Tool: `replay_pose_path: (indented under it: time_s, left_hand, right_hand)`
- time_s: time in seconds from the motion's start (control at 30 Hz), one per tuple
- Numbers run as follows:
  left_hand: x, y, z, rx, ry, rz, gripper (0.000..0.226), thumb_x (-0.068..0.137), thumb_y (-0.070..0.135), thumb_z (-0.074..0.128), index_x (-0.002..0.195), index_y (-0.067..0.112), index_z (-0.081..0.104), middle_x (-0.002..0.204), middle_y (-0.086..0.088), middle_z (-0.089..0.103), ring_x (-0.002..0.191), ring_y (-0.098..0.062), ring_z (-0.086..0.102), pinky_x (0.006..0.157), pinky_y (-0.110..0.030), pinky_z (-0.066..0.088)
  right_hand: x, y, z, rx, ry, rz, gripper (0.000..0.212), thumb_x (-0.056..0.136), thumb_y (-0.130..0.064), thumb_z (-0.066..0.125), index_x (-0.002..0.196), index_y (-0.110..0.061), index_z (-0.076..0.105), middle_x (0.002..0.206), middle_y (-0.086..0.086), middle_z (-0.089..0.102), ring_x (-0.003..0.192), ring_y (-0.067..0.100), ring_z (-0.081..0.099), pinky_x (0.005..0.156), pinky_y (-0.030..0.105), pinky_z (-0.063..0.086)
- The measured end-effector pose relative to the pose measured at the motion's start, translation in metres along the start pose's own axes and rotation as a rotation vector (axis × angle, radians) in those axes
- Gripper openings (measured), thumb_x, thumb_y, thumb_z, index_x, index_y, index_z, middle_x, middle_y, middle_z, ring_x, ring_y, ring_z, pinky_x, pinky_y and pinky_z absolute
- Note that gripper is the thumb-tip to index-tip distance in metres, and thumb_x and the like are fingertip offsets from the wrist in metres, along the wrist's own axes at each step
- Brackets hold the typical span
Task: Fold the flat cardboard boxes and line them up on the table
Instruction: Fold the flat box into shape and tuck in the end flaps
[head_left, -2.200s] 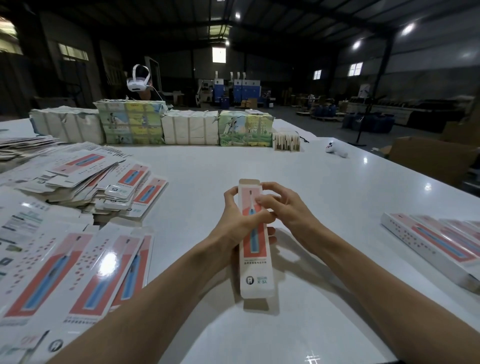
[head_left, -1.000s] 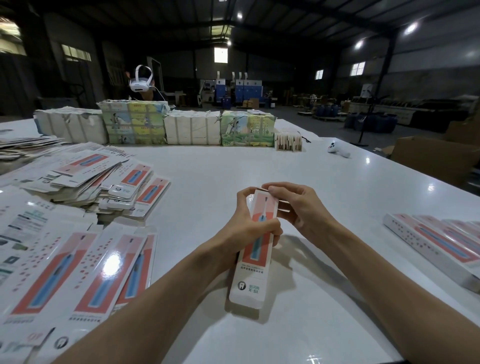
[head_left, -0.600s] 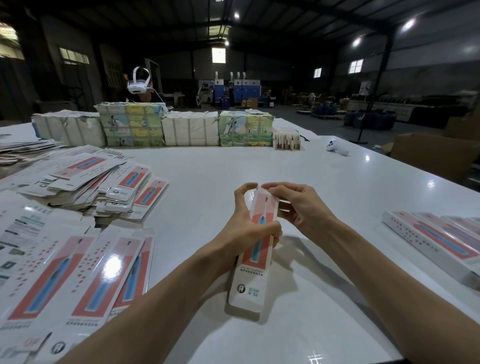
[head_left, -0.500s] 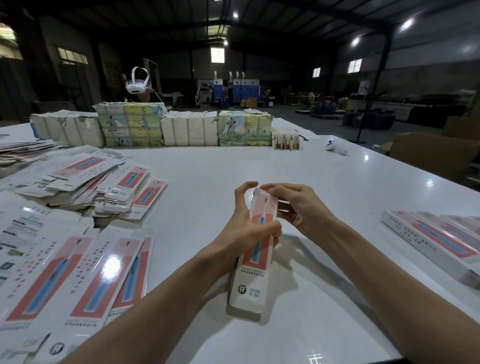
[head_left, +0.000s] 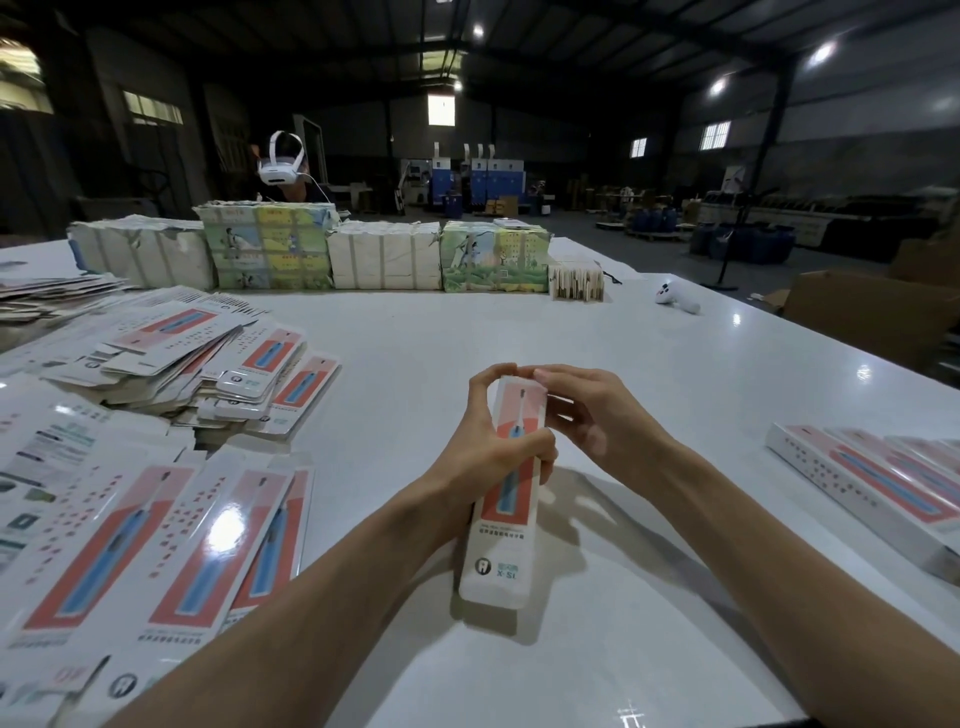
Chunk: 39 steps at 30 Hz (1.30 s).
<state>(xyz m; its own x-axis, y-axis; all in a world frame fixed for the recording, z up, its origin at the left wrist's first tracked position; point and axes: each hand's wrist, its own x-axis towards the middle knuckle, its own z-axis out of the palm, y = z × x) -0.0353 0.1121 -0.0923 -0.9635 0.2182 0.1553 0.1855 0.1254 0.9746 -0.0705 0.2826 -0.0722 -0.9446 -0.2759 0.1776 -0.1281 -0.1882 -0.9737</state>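
At the near left, flats (head_left: 156, 545) lie face up side by side on the table (head_left: 415, 338). Each shows a blue toothbrush on a red panel, with a tooth logo in a black circle at the near end; their small print is too fine to read. Behind them is a loose pile (head_left: 208, 364) of the same flats, fanned at several angles. Along the far edge stand wrapped bundles (head_left: 270, 249), some plain white, some with green and yellow pictures and no legible text. A white headset (head_left: 280, 161) shows behind them.

In the middle, the left hand (head_left: 488, 452) grips a folded box (head_left: 506, 519) around its midsection, thumb across the printed face and index finger arched up to the far end. The box's near end carries the tooth logo and "X-S1", with a line of small characters above that is unreadable. Its long axis runs away from the person, leaning slightly right, logo end toward the person and brush head away. Whether the near end touches the table is unclear. The right hand (head_left: 597, 415) curls around the far end, index fingertip on top beside the left one.

Farther right lie a white controller (head_left: 675, 301), a row (head_left: 872, 483) of folded boxes, and a brown carton (head_left: 857, 317) beyond the table edge.
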Motion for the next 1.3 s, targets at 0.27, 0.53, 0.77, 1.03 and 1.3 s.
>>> replay_pose_path:
  time_s: [0.27,0.53,0.77,1.03,1.3]
  left_hand:
    - [0.005,-0.005,-0.006,-0.098,0.007,-0.046,0.081,0.086,0.012,0.079,0.139,0.047,0.029,0.104,-0.016,0.068,0.068,-0.02,0.075,0.062,-0.026,0.06]
    - [0.004,-0.007,-0.008,-0.093,-0.007,-0.112,0.079,0.085,0.014,0.079,0.139,0.043,0.028,0.106,-0.019,0.072,0.074,-0.024,0.076,0.067,-0.029,0.06]
    - [0.003,-0.008,-0.008,-0.104,-0.009,-0.131,0.076,0.085,0.015,0.079,0.136,0.041,0.03,0.108,-0.021,0.071,0.07,-0.021,0.075,0.064,-0.028,0.059]
    - [0.007,-0.004,-0.006,-0.373,0.053,-0.199,0.073,0.075,0.038,0.08,0.137,0.016,0.05,0.104,-0.017,0.072,0.073,-0.022,0.076,0.067,-0.03,0.061]
    - [0.007,-0.003,-0.018,-0.618,0.185,-0.214,0.051,0.099,0.051,0.051,0.108,0.004,0.069,0.092,-0.017,0.076,0.083,-0.032,0.077,0.078,-0.044,0.064]
  right_hand:
    - [-0.002,0.009,0.008,-0.084,0.055,-0.065,0.032,0.094,-0.021,0.077,0.122,-0.005,0.072,0.112,0.015,0.078,0.109,0.031,0.075,0.094,0.035,0.062]
    - [-0.006,0.017,0.012,-0.184,0.108,-0.134,0.019,0.097,-0.02,0.075,0.111,-0.006,0.076,0.102,0.014,0.08,0.101,0.03,0.077,0.092,0.04,0.062]
    - [-0.007,0.017,0.011,-0.22,0.147,-0.151,0.016,0.097,-0.016,0.074,0.106,-0.003,0.078,0.101,0.016,0.079,0.099,0.044,0.071,0.093,0.046,0.062]
    - [-0.004,0.022,0.013,-0.323,0.161,-0.121,0.034,0.104,-0.036,0.065,0.133,-0.018,0.063,0.119,0.001,0.074,0.101,0.014,0.076,0.08,0.025,0.061]
    - [-0.012,0.023,0.028,-0.734,0.1,-0.338,0.02,0.109,-0.036,0.054,0.118,-0.019,0.059,0.108,-0.006,0.065,0.093,0.006,0.069,0.073,0.018,0.055]
